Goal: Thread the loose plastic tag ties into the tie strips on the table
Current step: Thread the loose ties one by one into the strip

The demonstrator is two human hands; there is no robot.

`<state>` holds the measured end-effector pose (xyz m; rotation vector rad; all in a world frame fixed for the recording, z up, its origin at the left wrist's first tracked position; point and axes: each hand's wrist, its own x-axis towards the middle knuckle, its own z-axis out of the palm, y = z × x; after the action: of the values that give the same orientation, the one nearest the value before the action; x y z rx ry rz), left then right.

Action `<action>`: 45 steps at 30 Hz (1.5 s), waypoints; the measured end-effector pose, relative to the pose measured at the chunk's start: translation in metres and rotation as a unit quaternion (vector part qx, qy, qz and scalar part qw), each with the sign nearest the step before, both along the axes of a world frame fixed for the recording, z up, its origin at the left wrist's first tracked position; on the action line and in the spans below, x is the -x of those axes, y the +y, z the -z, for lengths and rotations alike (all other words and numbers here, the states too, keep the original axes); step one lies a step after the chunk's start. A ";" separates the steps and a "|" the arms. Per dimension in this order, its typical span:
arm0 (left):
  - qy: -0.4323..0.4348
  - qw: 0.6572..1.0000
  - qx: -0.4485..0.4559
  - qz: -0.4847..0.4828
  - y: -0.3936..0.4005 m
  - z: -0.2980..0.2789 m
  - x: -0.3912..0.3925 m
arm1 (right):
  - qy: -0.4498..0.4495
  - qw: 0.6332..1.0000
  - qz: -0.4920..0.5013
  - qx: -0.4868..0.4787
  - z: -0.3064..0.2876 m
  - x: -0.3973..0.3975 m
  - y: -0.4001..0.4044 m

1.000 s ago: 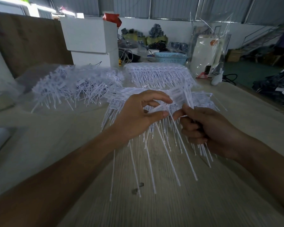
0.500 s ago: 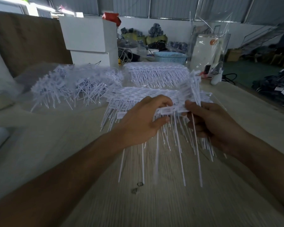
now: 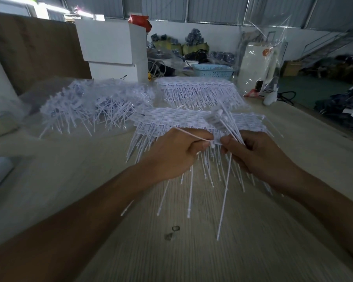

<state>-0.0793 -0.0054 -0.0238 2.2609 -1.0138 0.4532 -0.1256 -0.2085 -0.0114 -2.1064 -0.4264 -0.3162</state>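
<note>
At centre, left hand (image 3: pixel 171 153) pinches a tie (image 3: pixel 194 135); right hand (image 3: pixel 259 155), at 3 o'clock, grips the strip (image 3: pixel 218 121) steady for threading.

You face a wooden table (image 3: pixel 192 251), white boxes (image 3: pixel 110 43), a blue basket (image 3: pixel 213 71), grey corrugated walls (image 3: pixel 212 9) and, perhaps, stairs (image 3: pixel 330 47).
</note>
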 end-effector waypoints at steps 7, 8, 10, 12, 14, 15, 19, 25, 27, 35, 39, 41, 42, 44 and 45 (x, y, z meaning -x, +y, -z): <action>0.060 0.997 0.037 0.024 0.000 -0.001 0.002 | -0.094 0.986 0.012 0.136 0.001 -0.002 -0.004; 0.064 0.997 0.041 0.027 0.000 -0.001 0.002 | -0.089 0.989 0.013 0.118 0.001 -0.003 -0.004; 0.062 0.997 0.029 0.030 -0.001 0.002 0.003 | -0.071 0.994 0.020 0.083 0.000 -0.004 -0.004; 0.034 0.999 -0.002 0.034 -0.002 0.006 0.006 | -0.040 0.999 0.006 0.025 0.001 -0.003 -0.003; 0.012 1.000 -0.009 0.027 -0.004 0.007 0.009 | -0.004 0.999 -0.006 -0.041 0.002 -0.002 -0.001; 0.010 1.000 0.000 0.024 -0.004 0.007 0.009 | 0.019 0.997 -0.006 -0.080 0.002 -0.002 0.000; -0.008 0.998 0.060 0.009 -0.003 0.002 0.006 | 0.092 0.985 -0.031 -0.144 -0.001 0.000 -0.001; -0.022 0.998 0.045 -0.023 -0.001 0.002 0.006 | 0.111 0.985 -0.044 -0.127 0.004 -0.002 0.001; -0.023 0.999 0.031 -0.024 -0.001 0.001 0.006 | 0.129 0.979 -0.043 -0.150 0.004 -0.002 0.001; -0.079 0.995 -0.060 -0.023 0.002 0.001 0.006 | 0.201 0.971 -0.057 -0.113 0.006 -0.002 0.000; -0.134 0.986 -0.094 -0.025 0.004 0.001 0.005 | 0.221 0.967 -0.076 -0.101 0.007 -0.002 -0.001; -0.142 0.984 -0.106 -0.034 0.005 0.003 0.005 | 0.225 0.966 -0.078 -0.096 0.008 -0.002 -0.002; -0.131 0.985 -0.099 -0.041 0.004 0.004 0.005 | 0.227 0.966 -0.075 -0.101 0.009 -0.003 -0.002; -0.095 0.992 -0.062 -0.052 0.003 0.005 0.005 | 0.223 0.965 -0.065 -0.124 0.009 -0.005 -0.002; -0.074 0.995 -0.039 -0.053 0.003 0.006 0.004 | 0.213 0.965 -0.062 -0.140 0.009 -0.006 -0.002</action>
<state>-0.0836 -0.0029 -0.0293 2.3873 -1.0027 0.6465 -0.1199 -0.2108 -0.0208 -1.7967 -0.2383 0.1457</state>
